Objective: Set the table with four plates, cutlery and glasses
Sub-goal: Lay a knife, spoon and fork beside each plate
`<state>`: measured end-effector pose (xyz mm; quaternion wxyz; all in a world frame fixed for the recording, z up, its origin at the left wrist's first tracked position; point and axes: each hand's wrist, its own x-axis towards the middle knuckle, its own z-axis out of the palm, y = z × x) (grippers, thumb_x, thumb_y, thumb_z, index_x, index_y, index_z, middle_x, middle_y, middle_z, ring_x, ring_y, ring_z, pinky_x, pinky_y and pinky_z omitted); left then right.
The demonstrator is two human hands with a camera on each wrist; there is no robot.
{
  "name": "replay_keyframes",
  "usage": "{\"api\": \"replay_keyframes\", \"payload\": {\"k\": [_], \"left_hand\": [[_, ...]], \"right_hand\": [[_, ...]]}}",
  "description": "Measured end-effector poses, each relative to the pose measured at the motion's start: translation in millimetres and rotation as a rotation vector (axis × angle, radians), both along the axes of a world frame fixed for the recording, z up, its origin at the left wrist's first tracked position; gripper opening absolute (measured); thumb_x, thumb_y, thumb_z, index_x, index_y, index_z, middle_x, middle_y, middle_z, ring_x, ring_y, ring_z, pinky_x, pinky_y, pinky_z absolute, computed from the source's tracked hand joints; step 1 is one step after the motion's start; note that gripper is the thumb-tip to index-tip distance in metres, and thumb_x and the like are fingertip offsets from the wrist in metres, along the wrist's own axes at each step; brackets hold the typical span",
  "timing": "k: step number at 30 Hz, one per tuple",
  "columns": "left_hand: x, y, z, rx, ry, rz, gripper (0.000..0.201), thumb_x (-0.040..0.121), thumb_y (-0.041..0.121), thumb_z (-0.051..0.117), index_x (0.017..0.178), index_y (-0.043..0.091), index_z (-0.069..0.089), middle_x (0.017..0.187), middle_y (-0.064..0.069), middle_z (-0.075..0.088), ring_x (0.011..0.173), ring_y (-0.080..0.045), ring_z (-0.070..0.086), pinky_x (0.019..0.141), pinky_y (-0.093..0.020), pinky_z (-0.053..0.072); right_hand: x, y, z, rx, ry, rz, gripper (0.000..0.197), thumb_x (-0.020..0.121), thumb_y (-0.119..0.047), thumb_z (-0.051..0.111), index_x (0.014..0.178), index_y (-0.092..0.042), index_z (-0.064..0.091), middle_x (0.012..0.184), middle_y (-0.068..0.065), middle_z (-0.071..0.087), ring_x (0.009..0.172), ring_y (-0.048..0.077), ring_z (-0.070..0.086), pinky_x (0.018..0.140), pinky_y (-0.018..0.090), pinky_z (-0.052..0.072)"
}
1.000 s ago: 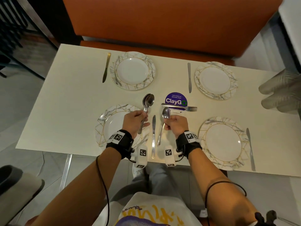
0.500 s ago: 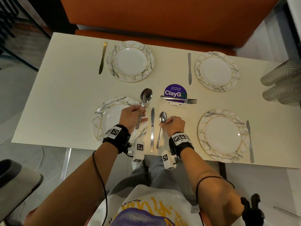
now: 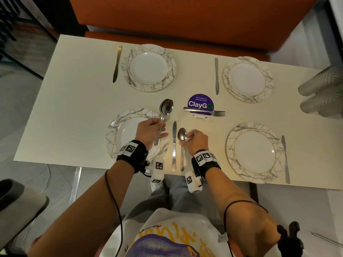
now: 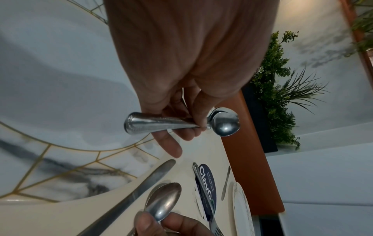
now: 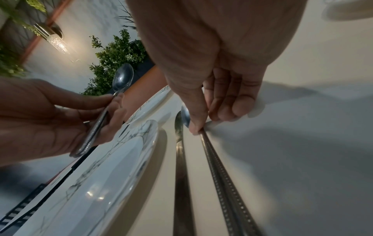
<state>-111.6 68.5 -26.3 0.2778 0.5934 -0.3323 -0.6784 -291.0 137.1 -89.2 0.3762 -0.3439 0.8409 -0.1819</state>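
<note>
Backed by an orange bench (image 3: 185, 19), a white table (image 3: 74, 108) is seen from above. Four marbled plates (image 3: 149, 68) are laid, each with a knife (image 3: 174, 145) just beside it. A spoon (image 3: 181, 147) is being set right of the near-left knife, pinched at its neck by the right hand (image 3: 196, 141). Stacked spoons (image 3: 163, 119) are gripped in the left hand's (image 3: 148, 130) curled fingers. Forks (image 3: 204, 111) lie on a purple sign at centre. Glasses (image 3: 323, 93) wait at the far right edge, not yet placed.
</note>
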Motion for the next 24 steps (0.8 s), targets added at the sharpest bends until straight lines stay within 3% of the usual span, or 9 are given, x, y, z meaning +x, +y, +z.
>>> {"api": "replay_keyframes", "payload": {"k": [3,12,17,21,24], "left_hand": [[1.0,-0.3,-0.6,-0.001,0.003,0.002,0.019,0.103,0.006,0.058,0.116,-0.002,0.07,0.096,-0.013,0.067,0.089,-0.023,0.065,0.083,-0.041,0.065],[0.2,-0.9,-0.8,0.017,0.029,0.016,0.02,0.103,0.008,0.061,0.117,-0.002,0.07,0.096,-0.013,0.067,0.089,-0.022,0.064,0.08,-0.04,0.065],[-3.7,-2.1,-1.0,0.039,0.04,0.003,0.021,0.103,0.006,0.059,0.119,-0.005,0.067,0.097,-0.013,0.065,0.088,-0.021,0.063,0.081,-0.045,0.065],[-13.5,-3.5,-0.4,0.047,0.052,-0.051,0.021,0.103,0.007,0.059,0.115,-0.008,0.067,0.089,-0.012,0.063,0.082,-0.02,0.063,0.081,-0.048,0.065],[-28.0,-2.3,2.5,0.031,0.05,-0.106,0.022,0.103,0.009,0.06,0.111,-0.01,0.067,0.084,-0.014,0.065,0.078,-0.023,0.065,0.078,-0.042,0.065]], "right_hand": [[0.1,-0.3,-0.3,-0.002,0.001,-0.004,0.037,0.069,-0.022,0.093,0.093,-0.016,0.066,0.092,0.005,0.07,0.08,0.018,0.064,0.067,0.021,0.044],[0.2,1.6,2.4,-0.012,-0.009,-0.009,0.038,0.071,-0.021,0.093,0.098,-0.014,0.066,0.089,0.005,0.07,0.081,0.018,0.065,0.077,0.027,0.052],[-3.3,3.4,11.6,-0.073,-0.014,-0.03,0.034,0.085,-0.036,0.08,0.106,-0.015,0.063,0.088,0.0,0.065,0.079,0.014,0.061,0.076,0.026,0.047],[-11.5,2.0,25.6,-0.162,-0.044,0.039,0.022,0.096,-0.018,0.067,0.117,-0.011,0.067,0.099,0.001,0.065,0.091,0.016,0.06,0.088,0.029,0.052],[-17.6,-3.9,36.1,-0.26,-0.078,0.042,0.016,0.097,-0.017,0.063,0.111,-0.015,0.07,0.103,-0.003,0.071,0.094,0.016,0.065,0.09,0.031,0.055]]}}
